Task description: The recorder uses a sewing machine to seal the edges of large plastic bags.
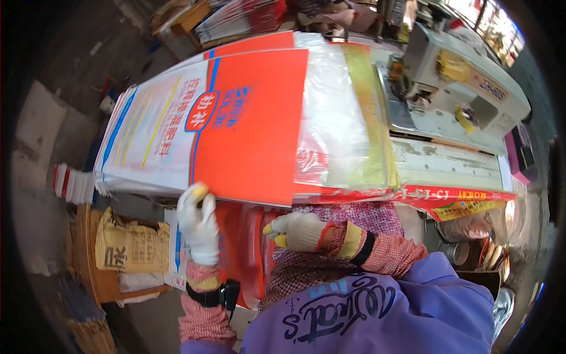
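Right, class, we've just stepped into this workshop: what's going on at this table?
A person in white work gloves is handling large printed woven sacks, orange and white, stacked flat on a worktable. The left hand pinches the near edge of the top sack. The right hand rests lower, near the person's lap, holding nothing that can be seen. A clear plastic liner sticks out of the sack's end, which points toward an industrial sewing machine. More sacks hang below the table edge.

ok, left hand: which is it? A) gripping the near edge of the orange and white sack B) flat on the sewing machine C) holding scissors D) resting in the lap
A: the gloved left hand pinches the near edge of the orange and white sack lying on the table.
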Tool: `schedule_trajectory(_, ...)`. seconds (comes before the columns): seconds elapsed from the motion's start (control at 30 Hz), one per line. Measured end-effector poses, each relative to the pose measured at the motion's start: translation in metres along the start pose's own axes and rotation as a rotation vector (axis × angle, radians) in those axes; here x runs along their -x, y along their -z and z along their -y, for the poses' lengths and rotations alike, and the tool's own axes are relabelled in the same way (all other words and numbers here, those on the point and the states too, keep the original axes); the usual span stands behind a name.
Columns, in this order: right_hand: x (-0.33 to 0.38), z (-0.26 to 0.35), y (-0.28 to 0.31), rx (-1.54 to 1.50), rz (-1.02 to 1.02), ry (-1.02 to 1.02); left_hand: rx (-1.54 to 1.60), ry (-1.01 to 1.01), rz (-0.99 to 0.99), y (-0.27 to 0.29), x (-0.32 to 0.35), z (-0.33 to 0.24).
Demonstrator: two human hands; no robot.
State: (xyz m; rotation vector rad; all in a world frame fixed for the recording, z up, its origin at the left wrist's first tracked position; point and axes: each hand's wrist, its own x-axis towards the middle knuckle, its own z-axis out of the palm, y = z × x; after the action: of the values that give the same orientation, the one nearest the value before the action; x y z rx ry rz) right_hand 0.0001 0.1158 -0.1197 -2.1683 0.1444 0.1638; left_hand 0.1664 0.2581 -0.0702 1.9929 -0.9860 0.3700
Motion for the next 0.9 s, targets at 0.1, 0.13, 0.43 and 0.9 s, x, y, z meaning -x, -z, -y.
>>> schedule_trajectory(0.1,0.021,0.011,0.020,0.067,-0.027,-0.054,-0.007,-0.353,0.271,-0.052,-0.048,-0.065)
schedule_trajectory(0.13,0.032,0.012,0.028,0.089,-0.051,-0.077,-0.027,-0.459,0.350,-0.071,-0.055,-0.081)
schedule_trajectory(0.43,0.081,-0.002,0.083,-0.233,-0.445,0.153,-0.207,-0.495,0.595,-0.127,-0.085,-0.099)
schedule_trajectory(0.9,0.091,-0.028,0.121,-0.935,-0.835,-0.247,-0.083,-0.367,0.804,-0.126,-0.098,-0.119)
